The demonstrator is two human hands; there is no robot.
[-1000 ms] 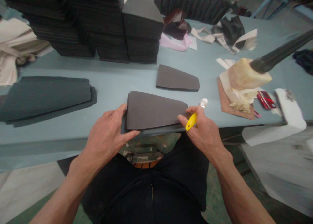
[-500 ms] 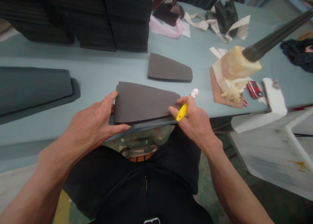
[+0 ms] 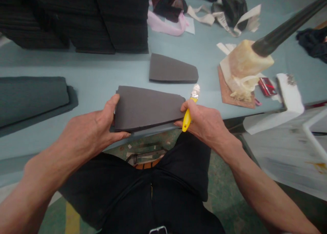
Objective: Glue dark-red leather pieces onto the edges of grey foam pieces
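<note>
Just the head view to go on, and there's the larger grey stack, lying between the hands at the near edge of the desk. The left hand spreads wide around its broad end, thumb along the near side; whether any fingers reach underneath, I can't tell. At the narrow end, the right hand has its fingertips on the edge while gripping a yellow brush, white tip pointing away. Beyond the hands sits a smaller grey stack; left of the left hand, a dark green stack. Thin, light sheets, I'd judge, bendable, the layers apt to slide over one another. Best hold, to my eye: both ends at once, gentle pressure on the edges, brush tip clear of the top.
</note>
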